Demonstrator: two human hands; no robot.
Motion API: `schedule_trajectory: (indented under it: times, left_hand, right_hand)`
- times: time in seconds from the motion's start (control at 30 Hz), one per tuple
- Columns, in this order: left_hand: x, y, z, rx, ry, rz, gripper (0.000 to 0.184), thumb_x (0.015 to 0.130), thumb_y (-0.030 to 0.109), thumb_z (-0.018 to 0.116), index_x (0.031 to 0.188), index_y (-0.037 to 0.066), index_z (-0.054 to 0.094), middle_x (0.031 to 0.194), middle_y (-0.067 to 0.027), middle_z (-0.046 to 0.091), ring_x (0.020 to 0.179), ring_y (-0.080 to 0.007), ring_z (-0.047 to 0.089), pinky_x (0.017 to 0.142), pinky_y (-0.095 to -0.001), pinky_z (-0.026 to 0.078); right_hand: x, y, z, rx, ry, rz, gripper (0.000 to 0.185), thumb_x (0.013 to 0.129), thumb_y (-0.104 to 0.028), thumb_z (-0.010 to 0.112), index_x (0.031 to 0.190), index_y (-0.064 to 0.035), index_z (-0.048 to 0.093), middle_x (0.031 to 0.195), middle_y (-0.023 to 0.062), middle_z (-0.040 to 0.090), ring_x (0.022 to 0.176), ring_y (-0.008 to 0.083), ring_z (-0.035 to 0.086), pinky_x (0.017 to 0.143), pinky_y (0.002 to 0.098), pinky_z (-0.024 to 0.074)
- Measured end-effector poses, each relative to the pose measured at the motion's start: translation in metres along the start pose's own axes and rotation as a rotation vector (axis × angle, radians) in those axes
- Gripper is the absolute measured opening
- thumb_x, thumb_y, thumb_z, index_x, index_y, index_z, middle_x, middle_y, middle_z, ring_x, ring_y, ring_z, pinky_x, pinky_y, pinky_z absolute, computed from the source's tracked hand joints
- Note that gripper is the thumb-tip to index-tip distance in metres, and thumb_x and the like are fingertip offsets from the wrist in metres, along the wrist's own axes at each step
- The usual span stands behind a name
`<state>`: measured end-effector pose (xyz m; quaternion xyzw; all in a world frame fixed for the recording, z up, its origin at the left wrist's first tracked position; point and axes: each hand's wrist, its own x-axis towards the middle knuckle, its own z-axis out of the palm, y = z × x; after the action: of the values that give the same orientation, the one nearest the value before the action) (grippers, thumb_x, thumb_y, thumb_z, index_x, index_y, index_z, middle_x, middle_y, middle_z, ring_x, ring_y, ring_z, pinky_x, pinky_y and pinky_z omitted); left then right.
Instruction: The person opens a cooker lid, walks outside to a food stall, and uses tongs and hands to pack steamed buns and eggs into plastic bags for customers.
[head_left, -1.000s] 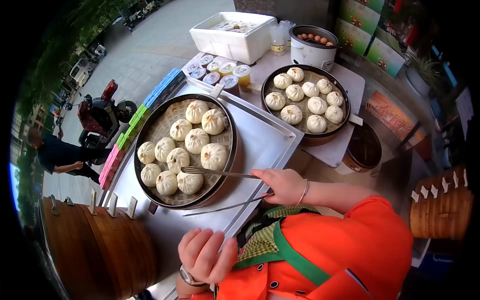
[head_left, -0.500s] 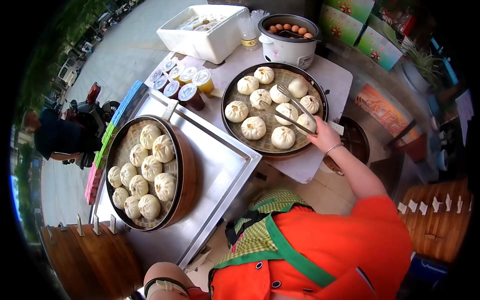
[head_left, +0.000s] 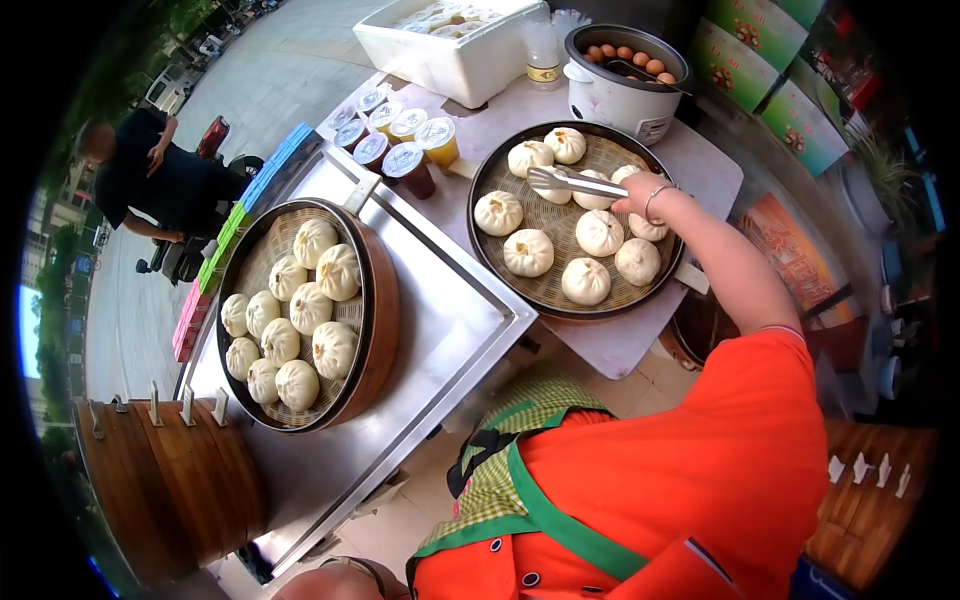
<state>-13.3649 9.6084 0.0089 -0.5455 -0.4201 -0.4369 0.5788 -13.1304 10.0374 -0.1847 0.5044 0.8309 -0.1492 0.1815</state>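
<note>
The person's right hand (head_left: 643, 190) has its fingers closed around the handle end of long silver metal tongs (head_left: 592, 184), reaching over the round, dark-rimmed bamboo basket (head_left: 548, 300) on the right. A second ago these tongs were over the round wooden-sided steamer basket (head_left: 378, 330) on the left. Half a second ago their two arms were spread wide among the buns on the right; now they appear drawn close together, though they may be seen edge-on.

The tips lie over a pale, pleated steamed bun (head_left: 553, 193) in the far half of the right basket. The work has thus shifted to this basket, but whether the tips grip the bun or merely rest over it cannot be told. The other buns there lie around it on the woven liner, none visibly lifted.

The left hand (head_left: 325, 583), raised before the body a second ago, is now only partly seen at the lower edge, beside a watch strap; its fingers are hidden, so their state is unclear. Past the right basket stands a white round cooker (head_left: 612, 103) with brown eggs inside.
</note>
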Motion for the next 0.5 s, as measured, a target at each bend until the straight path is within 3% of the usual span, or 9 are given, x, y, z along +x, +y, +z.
schedule_trajectory:
  times: [0.03, 0.07, 0.1, 0.17, 0.23, 0.3, 0.37, 0.43, 0.5]
  left_hand:
    - [-0.006, -0.003, -0.011, 0.113, -0.128, -0.051, 0.023, 0.085, 0.017, 0.042, 0.103, 0.004, 0.05, 0.113, -0.0129, 0.047, 0.105, -0.0276, 0.046, 0.085, -0.0399, 0.041]
    - [-0.013, -0.005, -0.022, 0.244, -0.268, -0.091, 0.022, 0.085, 0.015, 0.041, 0.1, 0.003, 0.051, 0.113, -0.014, 0.046, 0.104, -0.0287, 0.046, 0.085, -0.0403, 0.04]
    - [-0.02, -0.007, -0.034, 0.397, -0.435, -0.114, 0.02, 0.084, 0.012, 0.041, 0.098, 0.003, 0.052, 0.112, -0.0151, 0.046, 0.104, -0.0297, 0.046, 0.086, -0.0406, 0.04]
    - [-0.034, -0.012, -0.057, 0.482, -0.59, -0.222, 0.018, 0.083, 0.007, 0.041, 0.094, 0.001, 0.053, 0.111, -0.0172, 0.045, 0.103, -0.0318, 0.046, 0.086, -0.0413, 0.04]
    - [-0.051, -0.027, -0.068, 0.357, -0.58, -0.401, 0.019, 0.08, 0.0, 0.04, 0.094, -0.001, 0.053, 0.114, -0.0193, 0.043, 0.109, -0.0318, 0.043, 0.09, -0.0409, 0.038]
    - [-0.057, -0.039, -0.093, 0.374, -0.667, -0.566, 0.023, 0.075, -0.007, 0.039, 0.093, -0.001, 0.053, 0.117, -0.0193, 0.04, 0.11, -0.032, 0.041, 0.091, -0.0415, 0.036]
    - [-0.063, -0.061, -0.107, 0.239, -0.698, -0.565, 0.023, 0.072, -0.006, 0.04, 0.09, -0.001, 0.053, 0.116, -0.0178, 0.04, 0.11, -0.0334, 0.04, 0.093, -0.0422, 0.035]
    - [-0.066, -0.072, -0.124, 0.239, -0.743, -0.545, 0.029, 0.066, -0.005, 0.046, 0.091, 0.005, 0.056, 0.11, -0.0149, 0.042, 0.103, -0.0341, 0.041, 0.086, -0.0443, 0.036]
    - [-0.07, -0.081, -0.13, 0.182, -0.75, -0.545, 0.026, 0.068, -0.008, 0.043, 0.088, 0.002, 0.055, 0.11, -0.0166, 0.043, 0.104, -0.0339, 0.042, 0.089, -0.0448, 0.035]
  right_hand:
    - [0.001, 0.005, -0.007, 0.133, -0.146, -0.02, 0.036, 0.08, -0.036, 0.055, 0.084, 0.0004, 0.055, 0.068, 0.012, 0.059, 0.051, 0.0215, 0.057, 0.046, 0.0335, 0.0466]
    - [-0.004, 0.012, -0.012, 0.381, -0.231, 0.046, 0.038, 0.083, -0.039, 0.05, 0.08, -0.0017, 0.054, 0.059, 0.0064, 0.054, 0.039, 0.0142, 0.049, 0.036, 0.0278, 0.0418]
    - [-0.009, 0.018, -0.011, 0.379, -0.229, 0.043, 0.038, 0.083, -0.039, 0.05, 0.08, -0.0017, 0.054, 0.059, 0.0064, 0.054, 0.039, 0.0142, 0.049, 0.036, 0.0278, 0.0418]
    - [-0.017, 0.026, -0.008, 0.7, -0.368, 0.091, 0.035, 0.085, -0.039, 0.048, 0.081, -0.0049, 0.053, 0.059, 0.0032, 0.053, 0.04, 0.0097, 0.046, 0.036, 0.0235, 0.0405]
    - [-0.043, 0.018, 0.009, 0.858, -0.361, 0.032, 0.034, 0.086, -0.038, 0.047, 0.074, -0.007, 0.05, 0.056, 0.001, 0.05, 0.039, 0.0069, 0.043, 0.035, 0.0211, 0.0372]
    - [-0.066, -0.018, 0.012, 0.991, -0.422, -0.063, 0.031, 0.087, -0.036, 0.046, 0.08, -0.0068, 0.051, 0.058, 0.0014, 0.05, 0.039, 0.0064, 0.042, 0.034, 0.0199, 0.0349]
    - [-0.088, -0.06, 0.007, 1.105, -0.414, -0.153, 0.029, 0.086, -0.035, 0.048, 0.086, -0.0065, 0.051, 0.059, 0.0009, 0.05, 0.04, 0.006, 0.042, 0.034, 0.0199, 0.0339]
    - [-0.096, -0.123, -0.015, 1.04, -0.369, -0.358, 0.025, 0.088, -0.021, 0.043, 0.105, -0.0051, 0.049, 0.06, 0.0006, 0.049, 0.041, 0.0056, 0.043, 0.036, 0.0197, 0.0345]
    - [-0.097, -0.2, -0.038, 0.825, -0.255, -0.415, 0.029, 0.084, -0.017, 0.049, 0.11, -0.0049, 0.049, 0.059, 0.0, 0.048, 0.04, 0.0049, 0.042, 0.035, 0.0187, 0.0322]
